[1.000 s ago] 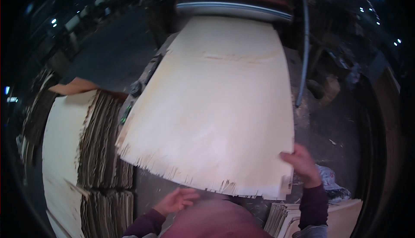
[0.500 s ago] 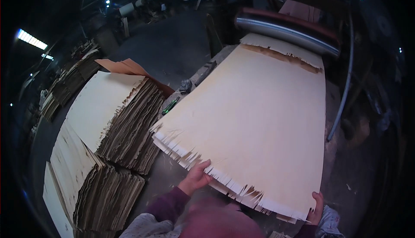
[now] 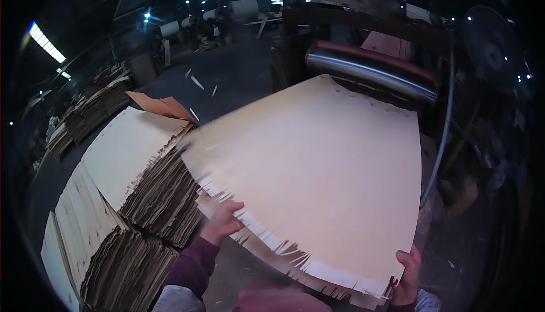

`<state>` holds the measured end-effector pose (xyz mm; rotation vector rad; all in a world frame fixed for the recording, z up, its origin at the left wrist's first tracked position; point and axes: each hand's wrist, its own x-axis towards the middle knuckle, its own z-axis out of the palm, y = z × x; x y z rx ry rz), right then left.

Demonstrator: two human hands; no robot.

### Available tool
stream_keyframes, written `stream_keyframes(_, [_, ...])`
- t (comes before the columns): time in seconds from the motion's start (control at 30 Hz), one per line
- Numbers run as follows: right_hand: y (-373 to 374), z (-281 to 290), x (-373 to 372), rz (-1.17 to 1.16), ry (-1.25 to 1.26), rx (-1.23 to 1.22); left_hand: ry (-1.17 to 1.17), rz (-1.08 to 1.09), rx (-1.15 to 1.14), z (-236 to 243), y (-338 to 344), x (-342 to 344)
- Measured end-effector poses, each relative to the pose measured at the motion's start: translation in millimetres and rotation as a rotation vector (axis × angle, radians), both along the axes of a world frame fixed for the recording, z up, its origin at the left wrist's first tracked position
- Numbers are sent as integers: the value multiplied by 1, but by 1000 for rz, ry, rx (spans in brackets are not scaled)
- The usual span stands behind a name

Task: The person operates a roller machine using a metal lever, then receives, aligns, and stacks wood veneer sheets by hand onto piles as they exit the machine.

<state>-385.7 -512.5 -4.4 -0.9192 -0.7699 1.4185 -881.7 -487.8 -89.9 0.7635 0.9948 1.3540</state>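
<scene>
A large pale wood veneer sheet (image 3: 318,181) with a ragged, splintered near edge stretches between both hands and the roller machine. My left hand (image 3: 224,222) is closed on its near edge toward the left corner, thumb on top. My right hand (image 3: 407,273) grips the near right corner, thumb up and fingers beneath. Its left side is raised and overlaps the view of the veneer stack. Under it shows the frayed edge of another veneer layer (image 3: 272,266). The far edge lies just in front of the shiny metal roller (image 3: 369,74).
At left stand tall stacks of veneer (image 3: 164,193), with an orange-brown sheet (image 3: 159,106) at the back. A grey hose (image 3: 445,125) runs down the machine's right side. Small wood slivers (image 3: 197,82) show beyond the sheet. Pale rolls (image 3: 244,9) lie far behind.
The veneer sheet's left side has risen and swung left, and its far edge has shifted. My left hand has moved left and up with it. Slivers now appear beyond it. The view has tilted upward.
</scene>
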Motion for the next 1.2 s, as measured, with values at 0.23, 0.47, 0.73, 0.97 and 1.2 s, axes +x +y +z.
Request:
stream_keyframes(0.23, [-30, -63, 70, -66, -53, -133, -189, -109, -123, 11, -34, 71])
stream_keyframes(0.47, [-51, -67, 86, -185, -625, 301, -48, -69, -26, -13, -16, 110])
stream_keyframes(0.73, [32, -128, 89, -354, 286, -101, -464, 26, -223, -66, 119, 118])
stream_keyframes(0.97, [-43, -189, 38, -262, -1555, 3, -518, 7, -195, -133, 253, 150])
stream_keyframes(1.2, [-53, -164, 30, -313, -1601, -162, -510, -12, -423, -119, 346, 168])
